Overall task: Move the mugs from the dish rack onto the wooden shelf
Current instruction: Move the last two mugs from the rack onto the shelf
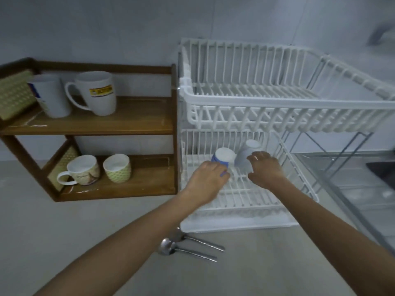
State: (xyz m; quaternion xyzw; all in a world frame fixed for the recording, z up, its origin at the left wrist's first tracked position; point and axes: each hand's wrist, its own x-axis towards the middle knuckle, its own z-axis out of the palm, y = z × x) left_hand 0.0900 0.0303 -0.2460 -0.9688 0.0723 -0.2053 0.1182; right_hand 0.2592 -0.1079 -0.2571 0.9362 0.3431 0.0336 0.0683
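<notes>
Two mugs lie upside down on the lower tier of the white dish rack (245, 113). The left one is a blue and white mug (223, 155); my left hand (208, 178) is closed around its lower side. The right one is a pale lilac mug (245, 153); my right hand (266, 168) rests against its right side with fingers curled on it. The rack's upper tier holds nothing. The wooden shelf (128, 122) to the left carries two tall white mugs (96, 92) on top and two patterned mugs (102, 169) below.
A spoon (171, 247) and other cutlery lie on the grey counter in front of the rack. A metal sink drainer (352, 189) and dark sink edge lie to the right. The shelf's right halves are bare wood.
</notes>
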